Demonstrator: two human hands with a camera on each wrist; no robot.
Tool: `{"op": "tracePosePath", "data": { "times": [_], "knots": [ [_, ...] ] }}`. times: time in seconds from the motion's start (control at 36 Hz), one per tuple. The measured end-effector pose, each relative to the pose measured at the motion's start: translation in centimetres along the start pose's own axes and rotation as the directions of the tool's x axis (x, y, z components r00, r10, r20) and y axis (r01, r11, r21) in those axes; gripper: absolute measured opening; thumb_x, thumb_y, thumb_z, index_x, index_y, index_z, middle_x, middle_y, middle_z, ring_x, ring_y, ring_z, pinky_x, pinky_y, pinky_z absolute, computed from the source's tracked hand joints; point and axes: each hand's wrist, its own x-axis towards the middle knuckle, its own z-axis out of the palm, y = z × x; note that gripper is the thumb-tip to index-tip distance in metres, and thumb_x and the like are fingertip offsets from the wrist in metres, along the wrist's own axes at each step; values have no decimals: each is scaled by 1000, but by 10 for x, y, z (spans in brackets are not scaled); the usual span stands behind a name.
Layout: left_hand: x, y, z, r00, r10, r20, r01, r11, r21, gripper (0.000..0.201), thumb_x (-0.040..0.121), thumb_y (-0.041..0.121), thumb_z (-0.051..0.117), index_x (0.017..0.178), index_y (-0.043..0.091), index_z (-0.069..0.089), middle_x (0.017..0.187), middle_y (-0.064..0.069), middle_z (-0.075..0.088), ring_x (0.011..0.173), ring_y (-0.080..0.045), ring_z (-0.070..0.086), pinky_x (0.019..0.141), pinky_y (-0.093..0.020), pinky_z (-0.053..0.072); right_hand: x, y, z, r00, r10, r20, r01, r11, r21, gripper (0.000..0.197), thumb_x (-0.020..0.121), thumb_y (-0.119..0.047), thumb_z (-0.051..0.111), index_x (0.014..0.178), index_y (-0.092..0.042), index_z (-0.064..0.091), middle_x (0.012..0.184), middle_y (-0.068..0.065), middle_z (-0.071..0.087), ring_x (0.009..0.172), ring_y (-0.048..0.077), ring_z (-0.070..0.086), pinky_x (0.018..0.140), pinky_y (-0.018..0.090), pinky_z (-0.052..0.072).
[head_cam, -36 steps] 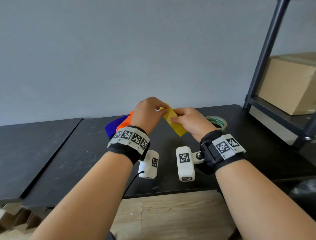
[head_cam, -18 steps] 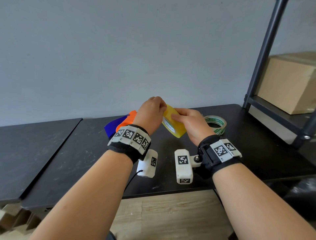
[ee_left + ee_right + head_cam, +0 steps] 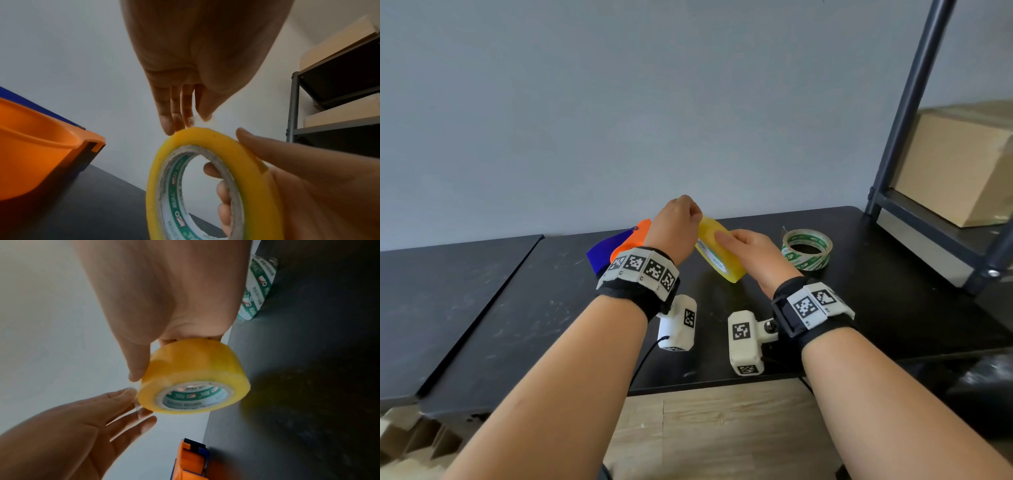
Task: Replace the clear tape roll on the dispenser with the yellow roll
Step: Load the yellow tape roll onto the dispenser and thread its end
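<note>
My right hand (image 3: 732, 241) grips the yellow tape roll (image 3: 717, 255) above the black table, thumb on the outer band and fingers through the green-printed core (image 3: 179, 186). My left hand (image 3: 695, 214) is at the roll's top edge, where thumb and fingertips (image 3: 186, 121) pinch a thin translucent loose end of the tape (image 3: 138, 406). The orange and blue dispenser (image 3: 625, 241) lies on the table behind my left wrist, mostly hidden. The clear tape roll (image 3: 807, 251) with its green core lies flat to the right.
A dark metal shelf frame (image 3: 904, 113) stands at the right with a cardboard box (image 3: 959, 168) on it. A seam (image 3: 482, 308) divides the table on the left. Wooden floor (image 3: 722, 431) shows below the front edge.
The yellow roll has tilted, so its core side now faces me, and has dropped slightly. My left fingers have shifted to the roll's top edge.
</note>
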Motion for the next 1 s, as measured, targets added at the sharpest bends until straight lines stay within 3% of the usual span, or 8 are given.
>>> {"op": "tracePosePath", "data": {
  "times": [0.14, 0.28, 0.36, 0.53, 0.75, 0.83, 0.92, 1.0],
  "knots": [
    [-1, -3, -2, 999, 5, -32, -5, 1000, 14, 20, 97, 14, 45, 106, 6, 60, 108, -9, 64, 100, -25, 58, 78, -29, 41, -1, 3, 1, 1000, 16, -27, -15, 999, 36, 21, 90, -38, 61, 93, -19, 69, 109, 13, 70, 104, 28, 65, 95, 43, 50],
    [0, -2, -2, 999, 19, -42, -17, 998, 53, 19, 98, 14, 42, 106, 8, 57, 109, -9, 63, 95, -23, 57, 77, -29, 40, 6, 3, 1, 994, -26, -101, 29, 999, 28, 46, 88, -40, 64, 98, 5, 68, 94, 27, 67, 80, 23, 60, 72, 35, 46],
    [1, 0, -3, 998, 41, -53, -36, 996, 81, 19, 99, 17, 39, 108, 10, 55, 110, -9, 62, 95, -26, 58, 77, -32, 43, 8, 2, 2, 992, -28, -124, 28, 1000, 5, 57, 87, -44, 63, 95, 13, 63, 76, 23, 56, 72, 21, 54, 66, 33, 41],
    [3, 1, -6, 995, 72, -66, -68, 996, 63, 20, 98, 15, 42, 108, 7, 57, 108, -9, 63, 97, -26, 58, 77, -30, 41, 11, -3, 6, 982, -62, -180, 47, 995, -89, 41, 86, -48, 62, 69, -12, 52, 68, 11, 41, 64, 20, 40, 60, 32, 32],
    [2, -17, -5, 998, -17, -54, 12, 995, -95, 20, 96, 14, 46, 105, 10, 63, 109, -6, 66, 101, -23, 60, 84, -28, 43, 13, -7, 10, 971, -85, -222, 54, 989, -141, 47, 79, -49, 66, 60, -11, 46, 64, 12, 30, 61, 21, 29, 57, 34, 27],
    [2, -25, -5, 997, -28, -69, 17, 988, -156, 30, 100, 13, 38, 118, 16, 63, 122, -7, 60, 109, -22, 58, 89, -25, 41, 14, -6, 15, 961, -94, -260, 59, 989, -139, 48, 77, -50, 65, 59, -12, 42, 63, 11, 28, 60, 21, 28, 57, 35, 26],
    [3, -36, -10, 988, -125, -93, 98, 963, -250, 39, 100, 10, 34, 128, 23, 56, 123, -6, 62, 109, -24, 61, 95, -34, 48, 16, -6, 20, 955, -95, -280, 55, 988, -147, 51, 77, -50, 64, 55, -14, 35, 59, 9, 25, 58, 21, 27, 57, 35, 26],
    [4, -48, -16, 979, -178, -97, 166, 979, -117, 35, 96, 8, 39, 119, 19, 64, 122, -5, 65, 109, -25, 61, 90, -31, 46, 19, -6, 24, 955, -105, -276, 61, 985, -162, 56, 81, -47, 63, 51, -20, 24, 52, -1, 21, 52, 18, 23, 56, 34, 25]
  ]
}}
